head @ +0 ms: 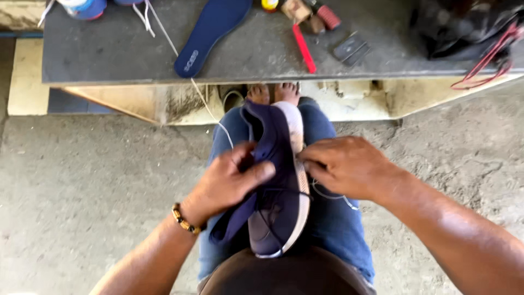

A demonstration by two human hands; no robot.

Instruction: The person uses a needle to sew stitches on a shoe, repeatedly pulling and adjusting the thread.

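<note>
Navy shoe (275, 202) lay on the lap, heel partly hidden. Left hand (232, 183) clamped its upper; right hand (344, 166) pinched thread at the sole edge, fingertips hidden. Insole (210, 33) cut off on bench (109, 60); bare floor both sides.

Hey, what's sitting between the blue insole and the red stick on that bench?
Nothing: in the head view the grey bench top is bare between the blue insole and the red stick.
</note>
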